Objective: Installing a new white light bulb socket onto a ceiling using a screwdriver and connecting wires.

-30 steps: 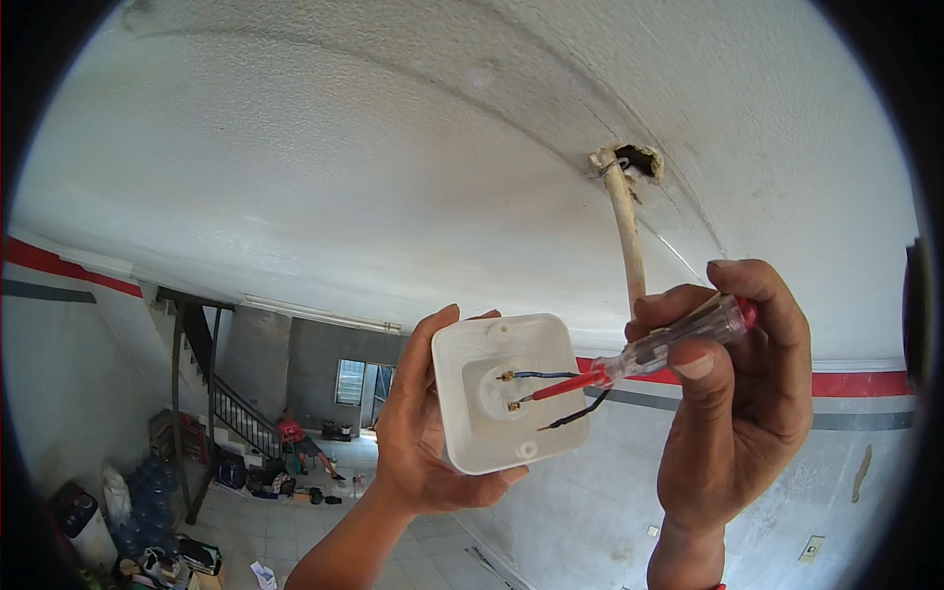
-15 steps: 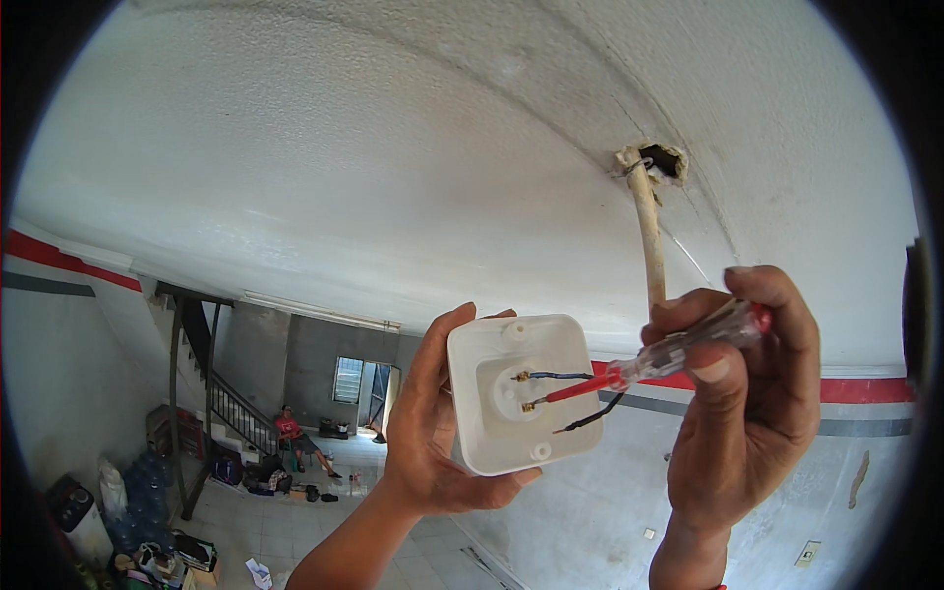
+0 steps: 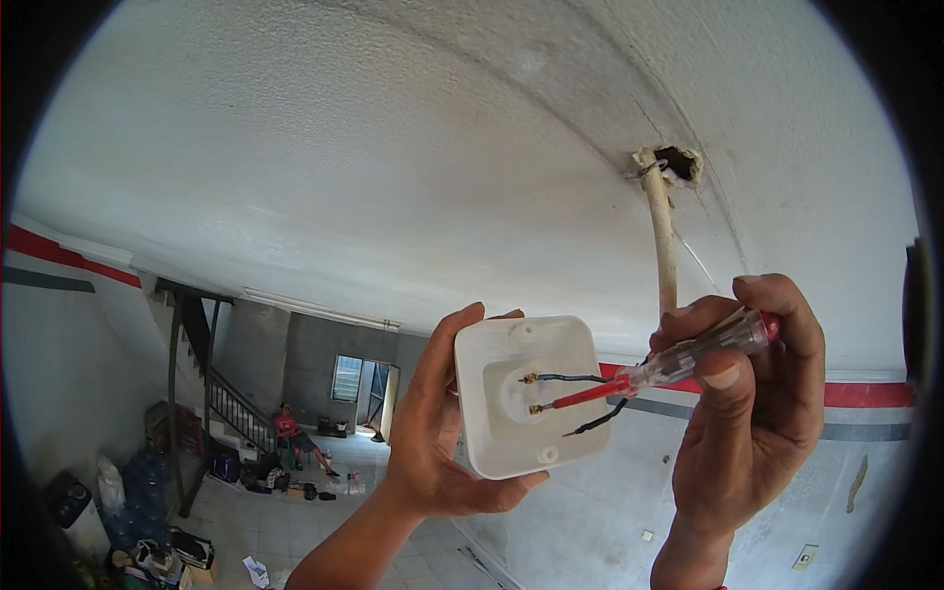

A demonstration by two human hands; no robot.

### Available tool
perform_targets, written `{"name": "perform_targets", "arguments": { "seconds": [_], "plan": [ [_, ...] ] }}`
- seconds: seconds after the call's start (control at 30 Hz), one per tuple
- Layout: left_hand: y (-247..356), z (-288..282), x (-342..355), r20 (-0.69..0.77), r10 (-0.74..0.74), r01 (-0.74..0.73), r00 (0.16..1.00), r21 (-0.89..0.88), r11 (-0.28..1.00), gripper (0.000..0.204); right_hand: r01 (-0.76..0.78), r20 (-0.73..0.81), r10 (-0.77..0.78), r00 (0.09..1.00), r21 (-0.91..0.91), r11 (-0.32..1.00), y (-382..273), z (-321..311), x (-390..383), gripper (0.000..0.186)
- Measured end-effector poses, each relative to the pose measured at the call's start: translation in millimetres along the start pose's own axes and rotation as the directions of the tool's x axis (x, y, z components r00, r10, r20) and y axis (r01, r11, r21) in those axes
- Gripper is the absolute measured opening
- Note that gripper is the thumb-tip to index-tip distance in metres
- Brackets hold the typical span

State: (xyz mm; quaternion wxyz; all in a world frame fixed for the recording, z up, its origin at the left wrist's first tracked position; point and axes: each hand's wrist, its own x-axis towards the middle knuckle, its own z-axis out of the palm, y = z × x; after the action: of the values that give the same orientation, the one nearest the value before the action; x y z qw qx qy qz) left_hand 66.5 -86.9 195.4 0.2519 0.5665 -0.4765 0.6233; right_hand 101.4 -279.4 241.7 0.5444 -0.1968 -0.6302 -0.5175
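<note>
- White plastic fills my left hand (image 3: 438, 442): I clasp one square fitting base (image 3: 531, 393) by its left edge and underside, thumb along the bottom, its back turned up toward me, held up just under the ceiling.
- My right hand (image 3: 752, 413) is clenched round one tester screwdriver (image 3: 688, 359) with a clear handle and red shank; its tip sits at the lower of two brass terminals (image 3: 531, 408) on the base.
- I count two dark wire ends: one (image 3: 570, 378) is fixed at the upper terminal, the other (image 3: 595, 423) hangs loose with its end bare, just below the red shank.
- Risk, as I judge it: the loose bare end could brush the blade or the other terminal and short, if the line is live.
- The tip could slip off the small screw, since I brace the base in the air with one hand only; it might then jab my left palm.
- Pulling the base down could strain the one pale cable sheath (image 3: 664, 241), which runs up behind my right fingers.
- That sheath enters one rough hole (image 3: 678, 162) in the white ceiling (image 3: 344, 167); crumbling plaster could drop toward my face.
- Far below, one person in red (image 3: 290, 425) sits by one staircase (image 3: 221, 393), so a dropped tool could fall near the clutter on the floor.
</note>
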Motion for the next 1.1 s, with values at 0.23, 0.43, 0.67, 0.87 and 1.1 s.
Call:
{"name": "perform_targets", "arguments": {
  "seconds": [0.23, 0.43, 0.67, 0.87, 1.1],
  "plan": [
    [-3, 3, 0, -0.016, 0.007, -0.008, 1.000, -0.037, 0.999, 0.113, 0.019, 0.015, -0.019, 1.000, -0.028, 0.999, -2, -1, 0, 0.040],
    [0, 3, 1, -0.015, -0.020, 0.020, 1.000, 0.009, 1.000, 0.111, 0.202, 0.169, -0.170, 0.971, -0.191, 0.961, -4, -7, 14, 0.044],
    [1, 5, 2, -0.027, -0.059, 0.060, 0.998, 0.016, 0.998, 0.110, 0.180, 0.294, -0.114, 0.949, -0.210, 0.961, -12, -11, 18, 0.042],
    [6, 5, 1, -0.034, -0.087, 0.088, 0.996, 0.034, 0.996, 0.111, -0.086, 0.094, 0.079, 0.992, 0.071, 0.994, -13, 10, 13, 0.036],
    [5, 13, -1, -0.054, -0.101, 0.099, 0.993, -0.028, 0.995, 0.111, 0.138, 0.232, -0.103, 0.967, -0.140, 0.981, -7, -9, 16, 0.040]
  ]
}}
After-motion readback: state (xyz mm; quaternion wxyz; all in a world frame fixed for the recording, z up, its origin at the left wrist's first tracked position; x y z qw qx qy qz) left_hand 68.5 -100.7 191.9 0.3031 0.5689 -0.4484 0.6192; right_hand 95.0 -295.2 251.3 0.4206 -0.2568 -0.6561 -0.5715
